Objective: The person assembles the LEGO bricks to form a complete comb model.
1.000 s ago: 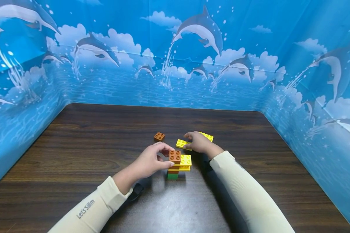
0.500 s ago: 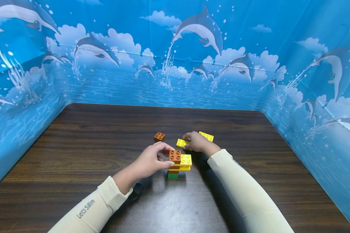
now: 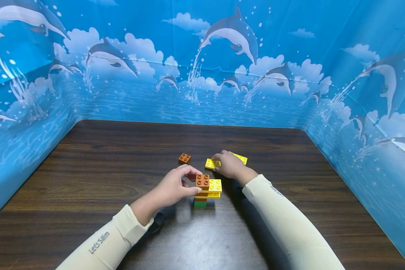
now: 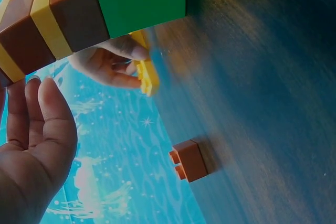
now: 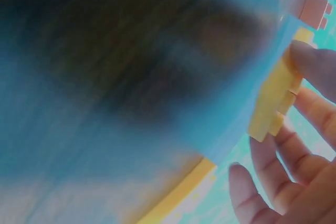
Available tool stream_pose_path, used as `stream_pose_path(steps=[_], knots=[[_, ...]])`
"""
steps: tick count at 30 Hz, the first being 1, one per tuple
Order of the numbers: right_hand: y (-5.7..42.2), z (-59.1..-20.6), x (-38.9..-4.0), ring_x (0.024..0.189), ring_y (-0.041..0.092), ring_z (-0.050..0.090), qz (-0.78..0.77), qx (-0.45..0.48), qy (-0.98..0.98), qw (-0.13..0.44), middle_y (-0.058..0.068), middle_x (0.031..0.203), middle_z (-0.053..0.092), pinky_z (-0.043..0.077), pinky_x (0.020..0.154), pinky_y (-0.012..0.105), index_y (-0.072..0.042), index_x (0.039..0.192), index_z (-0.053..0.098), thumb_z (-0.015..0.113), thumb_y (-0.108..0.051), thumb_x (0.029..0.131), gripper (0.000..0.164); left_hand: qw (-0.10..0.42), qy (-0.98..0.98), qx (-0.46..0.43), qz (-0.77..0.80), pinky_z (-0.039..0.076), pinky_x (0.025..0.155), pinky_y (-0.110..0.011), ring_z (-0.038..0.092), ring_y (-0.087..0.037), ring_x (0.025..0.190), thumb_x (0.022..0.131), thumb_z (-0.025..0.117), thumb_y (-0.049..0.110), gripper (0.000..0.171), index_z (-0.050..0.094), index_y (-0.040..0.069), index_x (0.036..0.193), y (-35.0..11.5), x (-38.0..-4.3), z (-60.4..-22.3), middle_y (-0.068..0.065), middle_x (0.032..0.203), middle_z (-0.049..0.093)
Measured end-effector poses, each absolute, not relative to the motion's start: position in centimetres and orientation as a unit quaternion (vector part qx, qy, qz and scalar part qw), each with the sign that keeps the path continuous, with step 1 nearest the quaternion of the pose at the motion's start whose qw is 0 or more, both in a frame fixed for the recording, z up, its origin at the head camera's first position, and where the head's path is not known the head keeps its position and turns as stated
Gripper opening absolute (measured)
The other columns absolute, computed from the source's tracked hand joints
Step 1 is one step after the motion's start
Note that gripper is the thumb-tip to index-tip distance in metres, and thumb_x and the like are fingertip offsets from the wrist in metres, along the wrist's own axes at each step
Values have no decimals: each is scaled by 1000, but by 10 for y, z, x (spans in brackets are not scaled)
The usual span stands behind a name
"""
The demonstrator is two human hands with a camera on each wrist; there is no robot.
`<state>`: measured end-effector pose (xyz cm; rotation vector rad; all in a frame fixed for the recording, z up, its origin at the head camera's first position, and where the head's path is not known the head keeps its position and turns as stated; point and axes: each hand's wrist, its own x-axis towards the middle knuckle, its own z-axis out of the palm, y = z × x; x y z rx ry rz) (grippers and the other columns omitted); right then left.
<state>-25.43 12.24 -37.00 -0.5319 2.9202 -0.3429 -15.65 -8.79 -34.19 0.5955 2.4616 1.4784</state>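
A tower of toy building bricks stands near the middle of the table, with a green brick (image 3: 200,204) at its base. Above it brown bricks alternate with yellow plates (image 3: 215,185) jutting right, and a brown brick (image 3: 202,181) tops it. My left hand (image 3: 175,187) holds the tower near its top, thumb in front and fingers behind. Farther back, my right hand (image 3: 232,165) pinches a flat yellow brick (image 5: 275,93) between thumb and fingers, studs toward the palm in the right wrist view. Whether this brick touches the table I cannot tell.
A loose brown brick (image 3: 184,158) lies behind the tower. Another flat yellow brick (image 3: 241,158) lies right of my right hand, partly hidden by it. A dolphin-print curtain (image 3: 202,93) borders the dark wooden table (image 3: 104,168) at the back and sides.
My right hand has shifted slightly away from me, and the flat yellow brick in it has moved back and turned a little. My left hand and the tower have stayed put.
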Motion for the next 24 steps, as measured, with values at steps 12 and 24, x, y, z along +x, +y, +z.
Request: stream_pose_path(steps=[12,24], knots=[[128,-350,-235,103,24,51,-92,-227,969,-44,7,115,57,47,89,41,-13,129,61,71,-23,88,44,99,836,196,503,50,79,-32,54,-31,102,84,74,10,33,63,6,115,-88,-157,-344,-5,105,58],[132,-320,-210,100,22,51,-79,-279,951,-103,6,113,58,47,84,37,-16,129,61,73,-23,87,44,102,834,200,505,50,79,-32,54,-20,98,84,73,11,34,62,6,116,-88,-158,-345,-4,106,58]])
